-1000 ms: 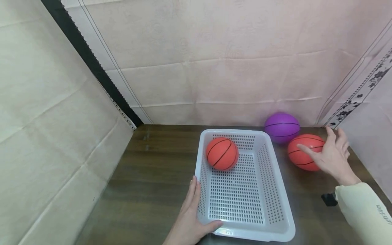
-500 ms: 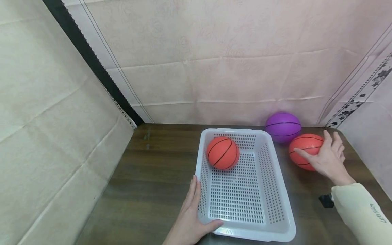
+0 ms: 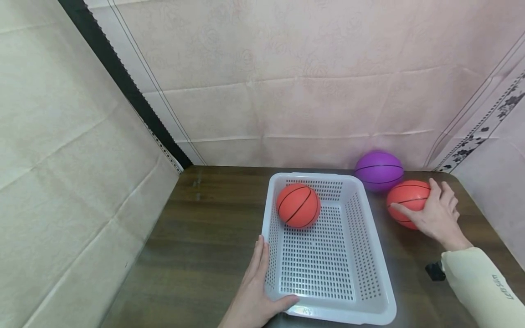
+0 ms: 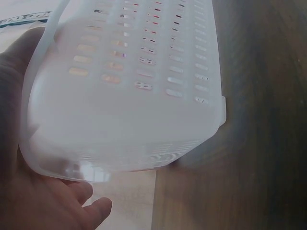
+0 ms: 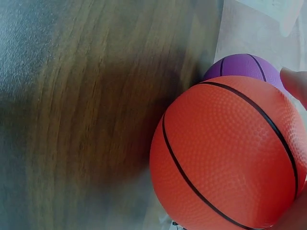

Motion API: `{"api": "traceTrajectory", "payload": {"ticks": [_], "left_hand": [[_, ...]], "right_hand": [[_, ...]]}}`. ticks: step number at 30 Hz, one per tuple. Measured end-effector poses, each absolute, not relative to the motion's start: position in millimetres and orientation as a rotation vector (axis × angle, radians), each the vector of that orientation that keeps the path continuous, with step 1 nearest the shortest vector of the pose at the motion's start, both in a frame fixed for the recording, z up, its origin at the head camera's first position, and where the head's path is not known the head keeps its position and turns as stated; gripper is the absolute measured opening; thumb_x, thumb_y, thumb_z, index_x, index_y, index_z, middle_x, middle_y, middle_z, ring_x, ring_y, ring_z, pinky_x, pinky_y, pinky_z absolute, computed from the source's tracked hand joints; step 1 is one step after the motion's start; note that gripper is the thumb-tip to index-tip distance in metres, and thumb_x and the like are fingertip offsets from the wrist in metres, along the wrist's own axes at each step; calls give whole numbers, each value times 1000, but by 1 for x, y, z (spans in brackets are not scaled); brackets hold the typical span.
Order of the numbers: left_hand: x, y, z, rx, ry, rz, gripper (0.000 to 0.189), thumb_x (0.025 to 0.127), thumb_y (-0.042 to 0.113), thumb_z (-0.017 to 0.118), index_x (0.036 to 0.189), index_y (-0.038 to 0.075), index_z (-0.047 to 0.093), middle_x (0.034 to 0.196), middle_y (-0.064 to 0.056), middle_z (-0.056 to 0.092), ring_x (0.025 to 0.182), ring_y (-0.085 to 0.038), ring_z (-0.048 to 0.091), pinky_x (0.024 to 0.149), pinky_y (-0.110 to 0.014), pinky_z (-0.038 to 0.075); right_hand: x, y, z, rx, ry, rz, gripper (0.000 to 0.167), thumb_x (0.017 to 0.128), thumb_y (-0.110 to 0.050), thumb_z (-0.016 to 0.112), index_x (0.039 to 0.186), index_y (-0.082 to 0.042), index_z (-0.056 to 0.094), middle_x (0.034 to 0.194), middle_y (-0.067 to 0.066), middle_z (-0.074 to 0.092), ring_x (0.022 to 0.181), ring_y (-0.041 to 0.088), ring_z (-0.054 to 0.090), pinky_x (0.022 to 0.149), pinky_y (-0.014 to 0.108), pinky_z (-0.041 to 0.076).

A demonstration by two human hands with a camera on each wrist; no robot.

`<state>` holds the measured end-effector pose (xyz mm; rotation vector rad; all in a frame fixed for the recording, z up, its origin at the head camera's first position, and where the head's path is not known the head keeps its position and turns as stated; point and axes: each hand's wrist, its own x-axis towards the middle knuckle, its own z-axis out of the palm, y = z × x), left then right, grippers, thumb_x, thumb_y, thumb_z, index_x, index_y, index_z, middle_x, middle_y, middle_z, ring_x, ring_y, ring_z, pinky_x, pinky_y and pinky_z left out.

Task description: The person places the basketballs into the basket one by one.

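A white perforated plastic basket sits on the table with an orange toy basketball inside, toward its far left. My left hand rests at the near left corner, straight fingers along the outer wall and thumb at the front rim. In the left wrist view, fingers show beside the basket wall. To the right of the basket, my right hand spreads round a second orange ball. The right wrist view shows this ball large, with the thumb beside it.
A purple toy basketball stands just behind the second orange ball, near the back cloth. Pale cloth also hangs at the left, and more at the right. The dark wooden table extends left of the basket.
My right hand has moved slightly left and toward me, coming closer over the orange ball, its thumb lower on the ball's front. Basket, balls and left hand stay put.
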<state>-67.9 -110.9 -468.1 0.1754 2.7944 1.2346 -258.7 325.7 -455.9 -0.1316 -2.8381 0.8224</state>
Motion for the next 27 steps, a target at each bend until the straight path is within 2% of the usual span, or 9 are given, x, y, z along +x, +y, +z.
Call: {"api": "traceTrajectory", "payload": {"ticks": [6,12,21,27], "left_hand": [[-68,-111,-467,174,2794,1237,125,68,71,73,157,25,-2,159,18,-15,146,-27,12,107,-61,28],[-67,-111,-466,144,2782,1217,126,66,75,71,157,26,-2,159,18,-15,146,-27,12,107,-60,28],[-67,-111,-468,170,2790,1225,126,67,77,68,156,25,-2,159,17,-15,146,-28,13,107,-61,28],[-67,-111,-468,166,2783,1241,125,68,71,73,156,26,-3,159,18,-16,146,-28,12,107,-62,27]], "right_hand": [[-259,328,-458,-115,-2848,812,123,76,-60,74,152,4,2,151,35,-7,131,61,3,86,79,16],[-257,328,-457,-106,-2854,798,122,75,-60,74,152,4,4,145,40,7,124,60,12,80,76,22],[-255,328,-458,-121,-2830,822,119,77,-59,73,150,7,6,138,43,11,119,60,13,80,74,21],[-255,329,-458,-160,-2814,820,116,79,-57,72,150,7,7,136,44,13,118,61,13,80,73,20]]}}
